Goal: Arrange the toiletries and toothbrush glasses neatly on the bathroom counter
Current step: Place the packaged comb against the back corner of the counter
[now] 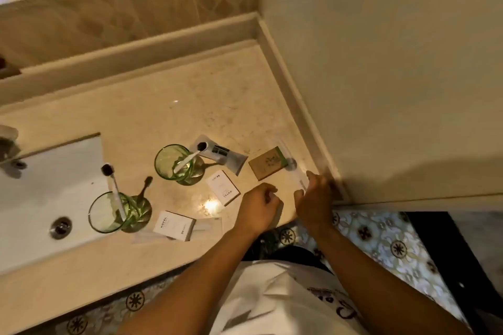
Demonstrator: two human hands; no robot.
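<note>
Both hands at counter [141, 117] edge: left [258, 205] curled, empty; right [313, 198] pinching clear packet [292, 168].

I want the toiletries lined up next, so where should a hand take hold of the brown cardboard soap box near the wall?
Probably pinch the brown cardboard soap box across its two long edges, coming from above. It lies flat on the beige stone counter, so only the top and thin sides are reachable. Both long edges look clear; its far end lies near a transparent plastic packet.
</note>
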